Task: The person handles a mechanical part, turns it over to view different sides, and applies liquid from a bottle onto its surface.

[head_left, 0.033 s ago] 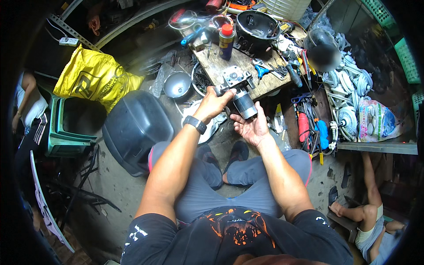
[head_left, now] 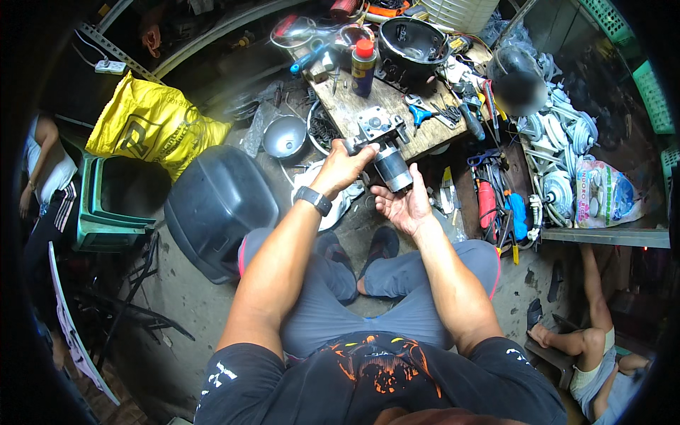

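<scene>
Just above the middle of the frame we see the left hand [head_left: 345, 168] wrapped around the upper end of a small motor [head_left: 386, 159], fingers curled over its grey metal bracket. A black wristband [head_left: 314, 200] sits on that forearm. The right hand [head_left: 404, 205] lies open, palm up, just under the motor's dark round body, cupping it from below with the fingers spread.

The motor hangs at the near edge of a wooden bench [head_left: 347, 106] in the upper middle of the frame. On the bench stand a blue spray can with a red cap [head_left: 363, 67] and a black round shell [head_left: 413, 39], with blue-handled pliers [head_left: 419, 111] to the right of the motor.

Left of the hands, a small metal bowl [head_left: 283, 137] rests on the floor, and lower left of it a large black plastic cover [head_left: 216, 205]. A yellow bag [head_left: 152, 127] lies at the upper left. Red and blue tools [head_left: 499, 209] lie to the right of the hands.
</scene>
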Demonstrator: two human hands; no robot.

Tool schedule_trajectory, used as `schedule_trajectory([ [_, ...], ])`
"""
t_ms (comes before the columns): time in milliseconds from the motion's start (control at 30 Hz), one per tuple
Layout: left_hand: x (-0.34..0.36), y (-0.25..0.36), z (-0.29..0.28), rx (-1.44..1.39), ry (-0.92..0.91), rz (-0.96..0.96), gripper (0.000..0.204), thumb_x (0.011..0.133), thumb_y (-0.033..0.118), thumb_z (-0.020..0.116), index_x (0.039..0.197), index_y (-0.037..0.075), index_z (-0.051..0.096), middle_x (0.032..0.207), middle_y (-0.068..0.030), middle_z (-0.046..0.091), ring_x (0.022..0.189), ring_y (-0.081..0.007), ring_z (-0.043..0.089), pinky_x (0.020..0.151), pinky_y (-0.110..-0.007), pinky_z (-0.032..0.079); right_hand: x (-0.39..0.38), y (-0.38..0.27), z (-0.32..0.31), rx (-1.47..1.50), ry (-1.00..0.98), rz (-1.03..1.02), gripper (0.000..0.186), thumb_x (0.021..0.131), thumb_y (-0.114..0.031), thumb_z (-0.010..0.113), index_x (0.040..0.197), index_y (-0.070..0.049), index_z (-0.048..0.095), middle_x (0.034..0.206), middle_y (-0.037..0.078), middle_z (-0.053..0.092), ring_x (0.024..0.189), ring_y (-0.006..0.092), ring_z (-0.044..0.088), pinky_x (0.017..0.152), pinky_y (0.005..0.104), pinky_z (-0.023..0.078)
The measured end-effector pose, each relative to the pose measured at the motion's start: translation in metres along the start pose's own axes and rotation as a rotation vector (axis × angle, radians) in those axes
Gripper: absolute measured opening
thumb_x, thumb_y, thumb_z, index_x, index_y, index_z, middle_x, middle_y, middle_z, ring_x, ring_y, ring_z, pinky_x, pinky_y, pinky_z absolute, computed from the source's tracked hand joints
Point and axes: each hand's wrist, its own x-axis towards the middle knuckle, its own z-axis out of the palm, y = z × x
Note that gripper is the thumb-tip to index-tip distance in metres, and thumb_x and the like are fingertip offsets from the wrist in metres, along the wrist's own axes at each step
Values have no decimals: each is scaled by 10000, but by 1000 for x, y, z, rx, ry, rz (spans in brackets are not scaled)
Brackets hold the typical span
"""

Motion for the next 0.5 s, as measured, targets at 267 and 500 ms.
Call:
schedule_trajectory([
  [267,-5,5,-5,-14,-20,7,957,852,604,754,1295,-175,418,1257,-310,627,1192,-328,634,1015,-377,502,-3,15,10,-1545,384,-1426,594,782,-194,873,1222,-24,512,1073,188,590,1025,346,614,905,458,499],
  [500,-5,6,2,-26,-3,23,910,853,590,754,1318,-139,469,1245,-243,652,1171,-279,637,1012,-369,490,7,2,-13,117,15,-3,606,1016,-590,519,1178,-10,581,942,140,682,639,205,633,591,285,556],
])
